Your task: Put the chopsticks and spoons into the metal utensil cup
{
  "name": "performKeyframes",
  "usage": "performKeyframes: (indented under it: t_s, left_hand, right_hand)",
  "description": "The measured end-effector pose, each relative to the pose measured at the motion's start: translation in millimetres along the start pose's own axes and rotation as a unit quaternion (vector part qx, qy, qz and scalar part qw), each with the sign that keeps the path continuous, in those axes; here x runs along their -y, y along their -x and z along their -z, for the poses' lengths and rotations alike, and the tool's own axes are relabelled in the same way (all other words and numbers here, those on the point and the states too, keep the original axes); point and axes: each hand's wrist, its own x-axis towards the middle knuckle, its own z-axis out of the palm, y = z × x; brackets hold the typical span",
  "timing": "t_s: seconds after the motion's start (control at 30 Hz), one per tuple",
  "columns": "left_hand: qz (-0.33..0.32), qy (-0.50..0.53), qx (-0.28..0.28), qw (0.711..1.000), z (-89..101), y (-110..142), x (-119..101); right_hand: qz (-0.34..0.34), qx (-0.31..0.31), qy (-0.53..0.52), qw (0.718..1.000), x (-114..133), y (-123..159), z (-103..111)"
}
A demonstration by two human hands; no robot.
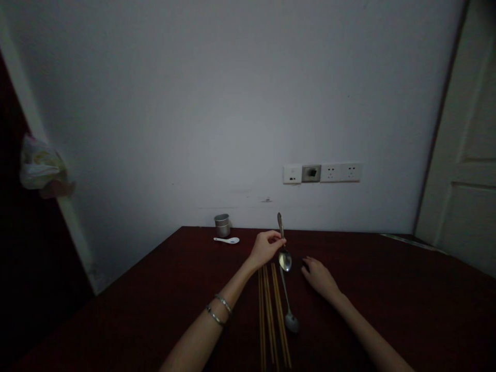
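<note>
My left hand (265, 248) is closed on a metal spoon (283, 247), held nearly upright with its bowl down just above the dark red table (155, 289). My right hand (320, 276) rests on the table to the right of it, fingers loosely spread and holding nothing. A second metal spoon (289, 305) lies on the table between my arms, bowl toward me. Beside it on the left lie several wooden chopsticks (271, 315), side by side and pointing away from me. Two bracelets (219, 310) circle my left wrist.
A small metal cup (222, 225) stands at the table's far edge by the wall, with a white ceramic spoon (227, 240) lying in front of it. Wall sockets (323, 173) sit above the table. A door (461, 155) is on the right and a bag (41, 168) hangs at left.
</note>
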Motion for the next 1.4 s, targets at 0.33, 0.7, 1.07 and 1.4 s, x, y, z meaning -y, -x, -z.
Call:
performKeyframes:
  t_s: [0.33,0.7,1.07,1.4]
  left_hand:
    - [0.027,0.017,0.034,0.999,-10.1,10,-9]
    - [0.036,0.037,0.09,0.995,-26.5,17,-6]
    - [0.071,0.054,0.141,0.986,-25.0,18,-3]
    - [0.124,0.086,0.01,0.988,11.6,5,54]
  right_hand:
    - [-0.131,0.003,-0.556,0.821,63,-32,104]
    - [-0.129,0.017,-0.552,0.824,69,-26,109]
    - [-0.145,0.039,-0.549,0.823,60,-26,92]
    - [-0.261,0.124,-0.557,0.779,36,-16,53]
